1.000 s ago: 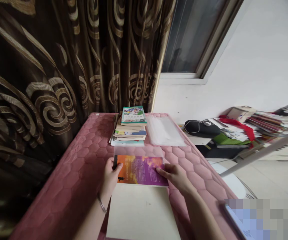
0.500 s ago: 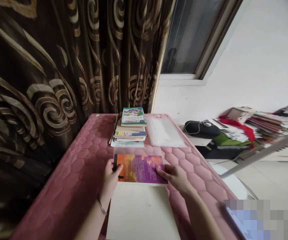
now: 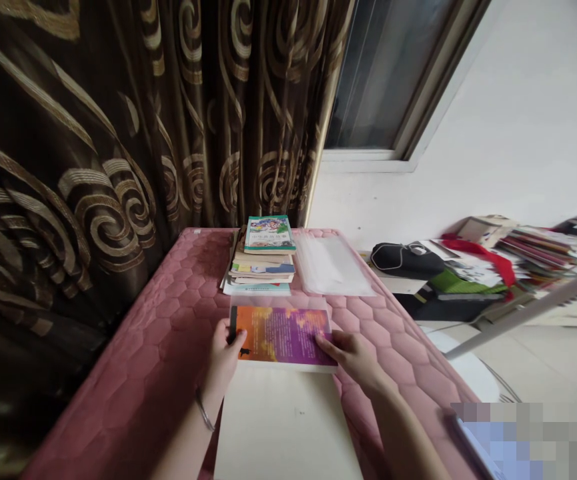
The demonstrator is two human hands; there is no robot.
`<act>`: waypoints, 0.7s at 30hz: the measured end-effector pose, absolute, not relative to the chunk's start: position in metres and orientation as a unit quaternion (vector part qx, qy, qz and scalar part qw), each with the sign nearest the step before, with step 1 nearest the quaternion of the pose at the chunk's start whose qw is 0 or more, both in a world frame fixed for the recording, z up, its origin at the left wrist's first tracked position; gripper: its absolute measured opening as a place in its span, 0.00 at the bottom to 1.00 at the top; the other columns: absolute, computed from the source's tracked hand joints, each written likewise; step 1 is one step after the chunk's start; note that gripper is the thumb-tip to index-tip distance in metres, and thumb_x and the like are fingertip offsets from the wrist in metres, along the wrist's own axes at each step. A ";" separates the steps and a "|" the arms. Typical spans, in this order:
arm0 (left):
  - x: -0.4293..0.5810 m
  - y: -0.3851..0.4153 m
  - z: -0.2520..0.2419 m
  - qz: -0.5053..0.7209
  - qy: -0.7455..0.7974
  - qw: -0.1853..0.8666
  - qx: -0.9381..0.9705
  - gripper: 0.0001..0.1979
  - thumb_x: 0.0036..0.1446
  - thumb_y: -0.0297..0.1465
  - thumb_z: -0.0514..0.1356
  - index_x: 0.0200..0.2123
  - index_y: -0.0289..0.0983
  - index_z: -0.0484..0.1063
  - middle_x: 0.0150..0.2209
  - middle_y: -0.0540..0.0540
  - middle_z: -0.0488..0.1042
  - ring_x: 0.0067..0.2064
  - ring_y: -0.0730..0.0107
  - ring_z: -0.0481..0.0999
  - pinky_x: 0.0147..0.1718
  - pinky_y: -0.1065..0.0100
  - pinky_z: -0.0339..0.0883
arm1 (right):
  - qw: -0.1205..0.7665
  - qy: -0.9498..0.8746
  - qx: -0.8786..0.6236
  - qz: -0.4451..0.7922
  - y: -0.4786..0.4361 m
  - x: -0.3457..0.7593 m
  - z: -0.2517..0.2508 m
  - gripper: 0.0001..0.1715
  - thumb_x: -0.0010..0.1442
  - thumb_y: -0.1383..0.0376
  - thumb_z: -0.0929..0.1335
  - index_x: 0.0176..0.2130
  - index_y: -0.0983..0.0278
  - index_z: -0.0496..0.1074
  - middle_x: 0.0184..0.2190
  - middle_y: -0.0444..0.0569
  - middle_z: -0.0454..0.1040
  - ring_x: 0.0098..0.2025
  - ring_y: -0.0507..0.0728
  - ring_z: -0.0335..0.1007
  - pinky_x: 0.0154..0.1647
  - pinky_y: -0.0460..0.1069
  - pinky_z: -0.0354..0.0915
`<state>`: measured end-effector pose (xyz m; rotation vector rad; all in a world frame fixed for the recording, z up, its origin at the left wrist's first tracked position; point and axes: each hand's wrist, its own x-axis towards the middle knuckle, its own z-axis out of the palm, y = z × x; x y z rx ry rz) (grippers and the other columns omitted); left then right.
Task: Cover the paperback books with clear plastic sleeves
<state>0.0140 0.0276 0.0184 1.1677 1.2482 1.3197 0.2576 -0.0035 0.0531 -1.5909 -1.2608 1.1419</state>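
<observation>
Starting at ten o'clock from the orange-and-purple book (image 3: pixel 285 333), taken as dial centre with twelve pointing away from the person, a dark curtain (image 3: pixel 108 220) with gold scrolls hangs beside a pink quilted surface (image 3: pixel 168 360). A silver bracelet (image 3: pixel 205 409) is noted on the left wrist. At nine o'clock, the left hand (image 3: pixel 224 353) grips the book's left edge, thumb pressed on the cover, remaining fingers largely hidden. Between eleven and twelve o'clock, near the book, stands a stack of books (image 3: pixel 263 273), a green-bordered volume (image 3: pixel 269 233) uppermost.

The book itself is at centre, between both hands, printed text showing. Clear film (image 3: pixel 278 302) shows past its far edge. At six o'clock, an off-white sheet (image 3: pixel 288 427) extends from the book's near edge toward the person; whether the two are joined cannot be told. At one o'clock, clear plastic sheets (image 3: pixel 335 267) lie right of the stack. At three o'clock, the right hand (image 3: pixel 353 357) grips the book's right edge, thumb on the cover, other fingers partly concealed. At two o'clock, well apart, rests a black pouch (image 3: pixel 408 260). At four o'clock, a pale blue object (image 3: pixel 474 445) is partly masked by pixel blocks; identity undetermined.
</observation>
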 end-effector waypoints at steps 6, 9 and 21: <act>0.012 0.029 0.020 0.542 0.517 0.453 0.483 0.15 0.47 0.39 0.63 0.33 0.37 0.66 0.32 0.48 0.73 0.34 0.67 0.73 0.33 0.69 0.66 | 0.404 -0.490 -0.648 0.421 -0.002 0.255 0.048 0.32 0.39 0.38 0.69 0.15 0.63 0.65 0.15 0.46 0.66 0.21 0.52 0.58 0.21 0.47 0.54; 0.010 0.028 0.021 0.531 0.515 0.460 0.491 0.14 0.47 0.40 0.63 0.34 0.37 0.66 0.31 0.49 0.72 0.33 0.68 0.72 0.32 0.70 0.65 | 0.409 -0.491 -0.655 0.404 -0.002 0.254 0.049 0.31 0.39 0.39 0.68 0.13 0.62 0.61 0.14 0.46 0.64 0.21 0.53 0.58 0.20 0.47 0.53; 0.013 0.025 0.021 0.541 0.497 0.459 0.499 0.10 0.51 0.36 0.61 0.34 0.37 0.65 0.31 0.49 0.72 0.35 0.67 0.73 0.34 0.69 0.65 | 0.411 -0.477 -0.640 0.440 -0.002 0.254 0.051 0.28 0.37 0.42 0.70 0.20 0.64 0.72 0.22 0.51 0.75 0.26 0.58 0.67 0.24 0.49 0.60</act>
